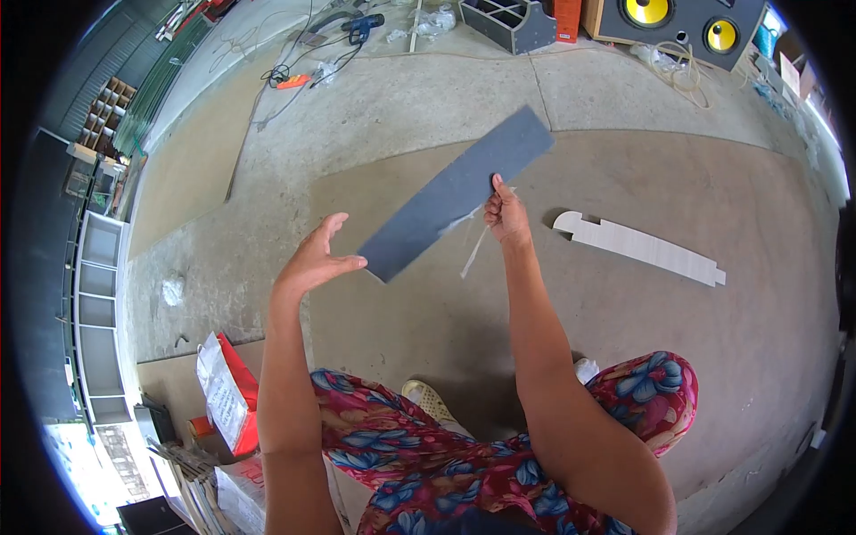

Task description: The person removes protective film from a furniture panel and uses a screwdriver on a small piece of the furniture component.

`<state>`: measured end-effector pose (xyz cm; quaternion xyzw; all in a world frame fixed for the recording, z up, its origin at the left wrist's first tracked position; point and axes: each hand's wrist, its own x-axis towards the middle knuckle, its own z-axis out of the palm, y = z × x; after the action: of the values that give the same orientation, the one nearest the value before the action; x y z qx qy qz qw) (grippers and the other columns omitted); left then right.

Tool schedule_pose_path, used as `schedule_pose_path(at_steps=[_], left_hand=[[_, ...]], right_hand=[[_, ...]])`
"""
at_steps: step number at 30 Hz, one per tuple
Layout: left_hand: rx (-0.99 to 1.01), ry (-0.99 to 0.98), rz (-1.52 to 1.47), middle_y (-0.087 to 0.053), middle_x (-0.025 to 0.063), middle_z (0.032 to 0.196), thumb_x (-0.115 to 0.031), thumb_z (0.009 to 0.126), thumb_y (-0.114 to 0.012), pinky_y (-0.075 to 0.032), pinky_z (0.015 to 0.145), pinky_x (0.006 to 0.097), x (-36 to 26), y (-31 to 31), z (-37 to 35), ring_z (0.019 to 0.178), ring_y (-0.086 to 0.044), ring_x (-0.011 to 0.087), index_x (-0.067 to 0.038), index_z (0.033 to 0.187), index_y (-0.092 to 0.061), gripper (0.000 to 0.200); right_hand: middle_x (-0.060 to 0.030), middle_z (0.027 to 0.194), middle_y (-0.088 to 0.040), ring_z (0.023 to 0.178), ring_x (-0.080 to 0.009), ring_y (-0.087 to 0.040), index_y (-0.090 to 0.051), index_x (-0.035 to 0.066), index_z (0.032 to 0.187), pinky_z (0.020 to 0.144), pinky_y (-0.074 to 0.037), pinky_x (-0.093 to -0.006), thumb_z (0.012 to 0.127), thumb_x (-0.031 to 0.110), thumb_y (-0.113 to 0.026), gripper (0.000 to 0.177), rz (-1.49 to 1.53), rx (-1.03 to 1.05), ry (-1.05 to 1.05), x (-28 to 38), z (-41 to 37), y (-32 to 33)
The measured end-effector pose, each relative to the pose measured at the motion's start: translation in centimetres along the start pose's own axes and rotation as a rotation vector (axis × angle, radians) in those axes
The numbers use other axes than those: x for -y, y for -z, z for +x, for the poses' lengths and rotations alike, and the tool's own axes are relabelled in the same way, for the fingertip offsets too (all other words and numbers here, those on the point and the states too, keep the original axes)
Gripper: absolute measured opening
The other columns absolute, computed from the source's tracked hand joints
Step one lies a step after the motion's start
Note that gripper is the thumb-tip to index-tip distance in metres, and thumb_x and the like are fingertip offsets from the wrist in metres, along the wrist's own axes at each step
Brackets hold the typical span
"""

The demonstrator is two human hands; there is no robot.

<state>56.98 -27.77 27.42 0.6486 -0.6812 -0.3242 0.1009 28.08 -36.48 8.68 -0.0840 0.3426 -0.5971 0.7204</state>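
Note:
A long dark grey board [455,196] is held up at a slant above the floor. My right hand [506,214] grips its lower long edge, thumb on top and fingers curled beneath. A thin whitish strip [474,251] dangles from that edge beside the right hand; it looks like film or tape. At the board's near left corner is my left hand [316,254], fingers spread and thumb tip at the corner; whether it touches cannot be made out. To the right, a pale notched board [642,250] with one rounded end lies on the brown floor sheet [392,330].
Ahead stand a speaker box [673,31] with yellow cones and a dark compartmented tray [508,27]. A blue power tool [361,28] lies with cables and an orange item [292,81]. A red and white bag [230,392] stands left of my legs.

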Motion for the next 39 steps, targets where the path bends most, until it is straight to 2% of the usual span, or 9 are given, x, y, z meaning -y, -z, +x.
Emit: schedule_pose_path(at_steps=[6, 11, 14, 15, 18, 21, 27, 31, 39], left_hand=[[-0.245, -0.052, -0.052, -0.034, 0.0229, 0.139, -0.022, 0.075, -0.073, -0.033, 0.103, 0.0435, -2.7, -1.6, 2.0, 0.131, -0.031, 0.0336, -0.008, 0.140, -0.026, 0.081], [-0.618, -0.171, -0.160, -0.030, 0.0266, 0.140, -0.025, 0.076, -0.073, -0.035, 0.101, 0.0441, -4.1, -2.3, 3.5, 0.130, -0.033, 0.0353, -0.003, 0.142, -0.013, 0.093], [-0.678, -0.158, -0.213, -0.038, 0.0260, 0.135, -0.028, 0.074, -0.075, -0.037, 0.099, 0.0436, -2.1, -2.5, 5.0, 0.124, -0.040, 0.0347, 0.000, 0.142, -0.004, 0.102], [-0.634, -0.171, -0.446, -0.044, 0.0221, 0.129, -0.029, 0.073, -0.076, -0.040, 0.096, 0.0420, -0.4, -2.8, 6.2, 0.117, -0.046, 0.0310, 0.000, 0.140, -0.014, 0.096], [-0.451, -0.047, -0.676, -0.060, 0.0083, 0.104, -0.030, 0.073, -0.076, -0.044, 0.085, 0.0350, -0.5, -1.6, 5.5, 0.093, -0.058, 0.0179, -0.002, 0.119, -0.047, 0.061], [-0.415, 0.036, -0.687, -0.063, 0.0060, 0.088, -0.017, 0.075, -0.075, -0.046, 0.073, 0.0282, -1.8, -1.2, 5.0, 0.079, -0.057, 0.0106, -0.002, 0.098, -0.058, 0.032], [-0.434, -0.052, -0.609, -0.062, 0.0006, 0.085, -0.029, 0.076, -0.074, -0.045, 0.068, 0.0283, -1.3, -1.9, 6.3, 0.074, -0.056, 0.0101, -0.008, 0.098, -0.059, 0.033], [-0.459, 0.112, -0.742, -0.061, 0.0013, 0.083, -0.026, 0.076, -0.074, -0.045, 0.059, 0.0253, 1.4, -1.4, 7.7, 0.068, -0.055, 0.0089, -0.006, 0.097, -0.060, 0.031], [-0.534, 0.460, -1.177, -0.058, 0.0033, 0.075, -0.029, 0.077, -0.072, -0.049, 0.049, 0.0280, 16.4, -8.1, 4.4, 0.057, -0.057, 0.0153, -0.006, 0.095, -0.058, 0.033]], right_hand=[[0.0073, 0.059, -0.039, 0.052, -0.0016, -0.029, -0.051, 0.014, 0.057, 0.044, -0.021, -0.0232, 0.082, 0.028, -0.068, 0.033, -0.582, 0.070, 0.423, 1.9, -2.3, -4.5], [0.0037, 0.065, -0.053, 0.057, -0.0043, -0.042, -0.063, 0.004, 0.069, 0.051, -0.034, -0.0235, 0.080, 0.029, -0.070, 0.028, -0.846, 0.303, 0.417, 1.2, -3.8, -7.0], [-0.0003, 0.071, -0.060, 0.063, -0.0074, -0.050, -0.068, 0.000, 0.081, 0.059, -0.042, -0.0243, 0.078, 0.032, -0.071, 0.032, -1.072, 0.386, 0.428, 1.0, -4.3, -7.5], [-0.0020, 0.072, -0.061, 0.066, -0.0088, -0.052, -0.068, -0.001, 0.085, 0.061, -0.043, -0.0251, 0.078, 0.033, -0.072, 0.034, -1.184, 0.398, 0.425, 1.0, -4.6, -7.5], [-0.0065, 0.072, -0.062, 0.067, -0.0114, -0.053, -0.067, -0.001, 0.086, 0.063, -0.044, -0.0279, 0.073, 0.035, -0.075, 0.038, -1.111, 0.362, 0.266, 0.3, -5.2, -7.8], [-0.0108, 0.073, -0.063, 0.069, -0.0144, -0.055, -0.067, 0.000, 0.089, 0.065, -0.046, -0.0312, 0.070, 0.036, -0.077, 0.042, -1.084, 0.360, 0.196, 0.1, -4.8, -7.3], [-0.0108, 0.073, -0.063, 0.071, -0.0160, -0.057, -0.067, 0.001, 0.089, 0.066, -0.046, -0.0316, 0.075, 0.037, -0.073, 0.039, -1.118, 0.219, 0.440, 1.0, -3.8, -7.4], [-0.0094, 0.069, -0.063, 0.068, -0.0138, -0.056, -0.067, -0.002, 0.088, 0.064, -0.046, -0.0295, 0.080, 0.034, -0.068, 0.037, -1.058, 0.144, 0.631, 2.5, -2.8, -6.9], [0.0076, 0.061, -0.047, 0.057, -0.0024, -0.034, -0.066, 0.000, 0.079, 0.048, -0.027, -0.0222, 0.085, 0.028, -0.064, 0.028, -1.008, 0.179, 0.591, 7.4, -4.5, -8.8]])
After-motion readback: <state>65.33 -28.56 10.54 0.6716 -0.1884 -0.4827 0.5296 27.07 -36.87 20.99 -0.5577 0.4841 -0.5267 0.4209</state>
